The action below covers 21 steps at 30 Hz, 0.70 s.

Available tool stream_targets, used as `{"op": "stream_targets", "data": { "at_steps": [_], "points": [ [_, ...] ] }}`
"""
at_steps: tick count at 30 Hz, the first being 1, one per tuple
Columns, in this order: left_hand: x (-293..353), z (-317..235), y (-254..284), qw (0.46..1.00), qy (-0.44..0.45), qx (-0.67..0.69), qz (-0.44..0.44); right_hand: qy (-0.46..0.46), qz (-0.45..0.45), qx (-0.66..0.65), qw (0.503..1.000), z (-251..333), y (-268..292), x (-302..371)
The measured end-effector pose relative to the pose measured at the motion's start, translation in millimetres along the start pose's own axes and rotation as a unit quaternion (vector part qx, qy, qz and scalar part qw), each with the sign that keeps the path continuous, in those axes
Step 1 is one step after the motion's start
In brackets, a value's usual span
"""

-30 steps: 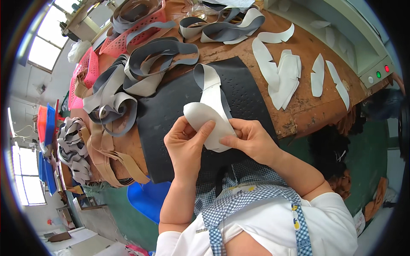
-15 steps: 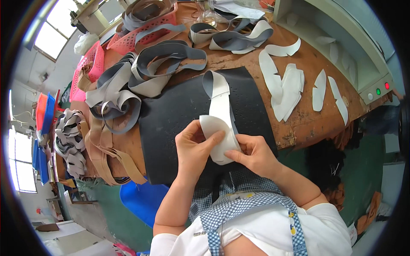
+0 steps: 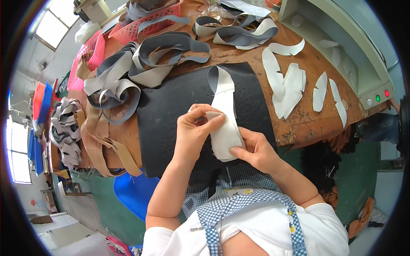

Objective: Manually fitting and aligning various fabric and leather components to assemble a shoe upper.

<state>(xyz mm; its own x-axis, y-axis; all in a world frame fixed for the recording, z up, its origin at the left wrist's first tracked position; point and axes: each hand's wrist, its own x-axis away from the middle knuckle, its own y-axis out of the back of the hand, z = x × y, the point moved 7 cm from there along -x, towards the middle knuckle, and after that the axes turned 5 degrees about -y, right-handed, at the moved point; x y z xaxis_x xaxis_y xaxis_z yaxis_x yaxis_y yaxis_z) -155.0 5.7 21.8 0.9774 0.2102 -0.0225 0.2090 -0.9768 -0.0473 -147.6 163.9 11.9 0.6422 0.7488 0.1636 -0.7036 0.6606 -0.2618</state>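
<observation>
Over a black rubber mat (image 3: 173, 119) I hold a white, curved shoe-lining piece (image 3: 226, 138) whose layers lie on one another. My left hand (image 3: 192, 130) pinches its upper left corner between thumb and fingers. Its lower right edge is gripped by my right hand (image 3: 256, 149), thumb on top and fingers beneath. A pale strip with a grey underside (image 3: 223, 83) runs away from the piece and loops back on the mat. How the strip and the piece join is hidden by my fingers and the layers.
Grey-and-white strip coils (image 3: 164, 55) crowd the left of the brown table (image 3: 299, 132), beside tan strips (image 3: 102, 138). Pink baskets (image 3: 145, 27) stand behind them. White cut pieces (image 3: 290, 91) lie to the right, near a cabinet with lit buttons (image 3: 378, 98).
My left hand has drawn the free corner of the white piece inward and folded it down over the layers. The right hand keeps its grip. The whole view has shifted slightly.
</observation>
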Motion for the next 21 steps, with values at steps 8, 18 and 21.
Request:
{"op": "stream_targets", "data": {
  "at_steps": [8,18,21],
  "points": [
    [8.7,24.5,-15.2,0.97,0.178,0.16,0.039,0.011,0.026,-0.004,1.0,5.6,12.5,2.8],
    [3.4,26.4,3.3,0.966,0.117,0.226,-0.037,0.068,-0.194,0.11,0.973,20.6,24.5,-6.6],
    [0.0,23.0,4.2,0.954,0.124,0.266,-0.056,0.126,-0.248,0.186,0.942,29.5,27.0,-5.0]
  ]
}}
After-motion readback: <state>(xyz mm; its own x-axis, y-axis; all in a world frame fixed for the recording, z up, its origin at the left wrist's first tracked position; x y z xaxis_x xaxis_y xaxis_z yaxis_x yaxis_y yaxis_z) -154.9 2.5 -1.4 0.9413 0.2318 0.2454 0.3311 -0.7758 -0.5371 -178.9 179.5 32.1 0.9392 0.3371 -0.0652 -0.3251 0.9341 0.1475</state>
